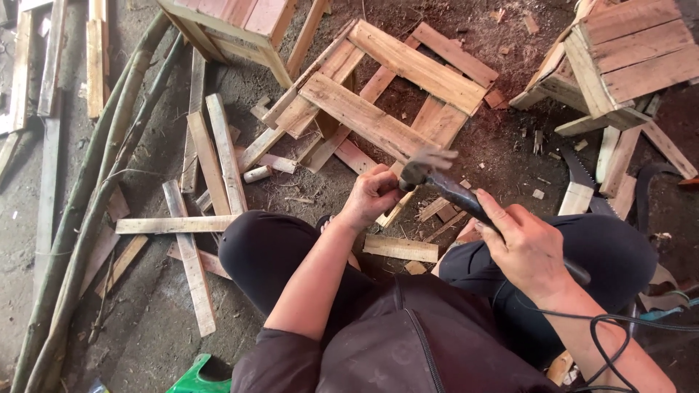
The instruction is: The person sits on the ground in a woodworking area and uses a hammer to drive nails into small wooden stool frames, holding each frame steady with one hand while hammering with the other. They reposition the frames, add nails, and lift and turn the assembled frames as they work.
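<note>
I squat on a dirt floor, knees in black trousers. My right hand (528, 244) grips the dark handle of a claw hammer (459, 193), whose blurred metal head hovers close beside my left hand. My left hand (371, 195) is closed, pinching something small at the near edge of a slatted wooden frame (378, 91); what it pinches is hidden by the fingers. A thin wooden strip (393, 211) runs from under my left hand toward me.
Loose planks (211, 160) lie scattered at left beside long bamboo poles (87, 196). Two finished wooden crates stand at top centre (240, 22) and top right (626, 58). A hand saw (582, 175) lies at right. A black cable (611, 327) crosses my right arm.
</note>
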